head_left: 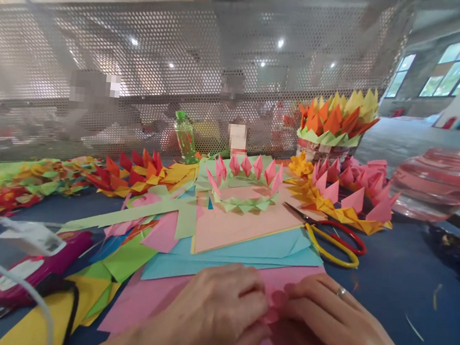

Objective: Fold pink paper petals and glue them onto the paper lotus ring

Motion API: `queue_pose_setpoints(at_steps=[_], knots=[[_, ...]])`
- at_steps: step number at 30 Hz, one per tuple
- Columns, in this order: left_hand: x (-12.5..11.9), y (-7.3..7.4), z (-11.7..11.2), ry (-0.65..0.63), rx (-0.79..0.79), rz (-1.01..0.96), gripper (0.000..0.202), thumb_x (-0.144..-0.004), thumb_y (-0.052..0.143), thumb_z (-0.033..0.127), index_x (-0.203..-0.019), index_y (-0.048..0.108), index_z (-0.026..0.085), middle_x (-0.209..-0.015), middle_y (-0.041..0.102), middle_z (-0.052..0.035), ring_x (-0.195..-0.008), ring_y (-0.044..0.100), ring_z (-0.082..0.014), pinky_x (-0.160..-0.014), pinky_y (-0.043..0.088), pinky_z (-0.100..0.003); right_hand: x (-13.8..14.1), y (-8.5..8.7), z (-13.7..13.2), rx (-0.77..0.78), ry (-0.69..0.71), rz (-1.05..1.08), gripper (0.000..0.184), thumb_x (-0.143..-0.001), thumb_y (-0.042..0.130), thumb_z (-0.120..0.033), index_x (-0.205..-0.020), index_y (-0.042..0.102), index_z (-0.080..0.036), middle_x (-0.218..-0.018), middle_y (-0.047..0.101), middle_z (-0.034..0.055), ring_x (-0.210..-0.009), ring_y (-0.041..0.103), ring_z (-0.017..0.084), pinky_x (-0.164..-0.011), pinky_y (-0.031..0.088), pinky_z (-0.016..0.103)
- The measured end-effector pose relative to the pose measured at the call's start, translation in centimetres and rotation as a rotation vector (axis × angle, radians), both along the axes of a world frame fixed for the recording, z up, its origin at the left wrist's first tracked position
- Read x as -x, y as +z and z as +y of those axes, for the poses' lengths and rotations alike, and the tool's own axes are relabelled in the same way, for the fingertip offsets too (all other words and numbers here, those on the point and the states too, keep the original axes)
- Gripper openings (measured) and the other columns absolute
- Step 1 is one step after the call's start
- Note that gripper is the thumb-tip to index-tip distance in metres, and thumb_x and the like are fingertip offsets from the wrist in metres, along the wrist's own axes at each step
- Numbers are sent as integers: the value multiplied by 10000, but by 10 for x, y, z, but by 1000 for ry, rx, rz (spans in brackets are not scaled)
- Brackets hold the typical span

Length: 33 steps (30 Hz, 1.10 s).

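My left hand (215, 306) and my right hand (326, 314) meet low in the middle of the view. Both are closed, their fingers pinching a small piece of folded pink paper (276, 304) that is mostly hidden between them. Beneath lies a larger pink sheet (148, 300), with blue sheets (222, 256) and a peach sheet (233, 227) overlapping beyond it. Scissors (334, 246) with red and yellow handles rest to the upper right of my hands. A ring of pale green paper with pink folded petals (247, 198) sits on the peach sheet.
Folded pink and orange petals (352, 206) stand right, below a tall orange-and-yellow paper flower (334, 123). A jar of clear liquid (436, 184) is at far right. Left are red petals (128, 173), a purple power strip (42, 268) with cables, and a green bottle (184, 138) before perforated metal (151, 62).
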<state>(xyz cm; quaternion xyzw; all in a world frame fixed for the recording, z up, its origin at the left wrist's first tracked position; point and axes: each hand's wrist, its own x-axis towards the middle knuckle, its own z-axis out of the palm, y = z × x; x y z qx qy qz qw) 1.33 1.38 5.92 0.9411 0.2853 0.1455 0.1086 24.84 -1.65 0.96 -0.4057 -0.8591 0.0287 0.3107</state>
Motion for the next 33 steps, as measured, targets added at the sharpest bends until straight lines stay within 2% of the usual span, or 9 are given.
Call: queue_pose_setpoints(at_steps=[3,6,9,12,15,24,33], knots=[[-1,-13,1,26,6,-113,137,-981,585,153,-868,660,175,-922,694,-34,-843,650,-160,-752,508,-246,1,1,3,-4,-20,-5,161,-921,604,-116,-968,665,-257,-933,718,-20,-847,663,164,-778,554,265],[-1,-24,2,54,81,-302,135,-938,633,117,-821,645,184,-904,694,-11,-807,646,-133,-717,502,-218,4,2,5,19,-52,-9,135,-910,637,-147,-951,666,-272,-899,701,-19,-825,664,177,-718,563,288],[-1,-26,4,89,194,-386,171,-877,674,64,-780,618,192,-876,690,13,-821,653,-121,-730,499,-204,5,0,6,44,-76,-23,104,-914,636,-167,-901,651,-270,-854,675,-14,-805,660,187,-676,560,308],[-3,-22,6,102,263,-392,167,-888,646,69,-793,613,202,-853,684,17,-810,645,-118,-715,499,-205,4,-5,7,47,-74,-49,85,-938,607,-194,-903,639,-265,-861,664,-7,-813,660,193,-682,553,329],[-4,-22,5,150,263,-360,153,-910,616,75,-835,614,209,-871,680,13,-809,633,-122,-724,508,-226,4,-7,7,52,-84,-64,65,-955,599,-217,-921,621,-268,-872,653,-10,-828,651,189,-707,540,334],[-5,-27,0,197,155,-302,161,-935,549,84,-835,582,205,-820,636,6,-751,588,-128,-685,487,-253,6,-6,5,52,-102,-84,76,-966,567,-205,-944,608,-265,-896,655,2,-863,645,210,-748,528,355],[-7,-26,0,213,162,-317,202,-891,509,36,-783,509,208,-798,614,22,-752,574,-123,-679,458,-250,13,-2,3,-34,-197,-112,105,-882,556,-145,-859,606,-234,-817,652,33,-799,645,234,-714,535,380]])
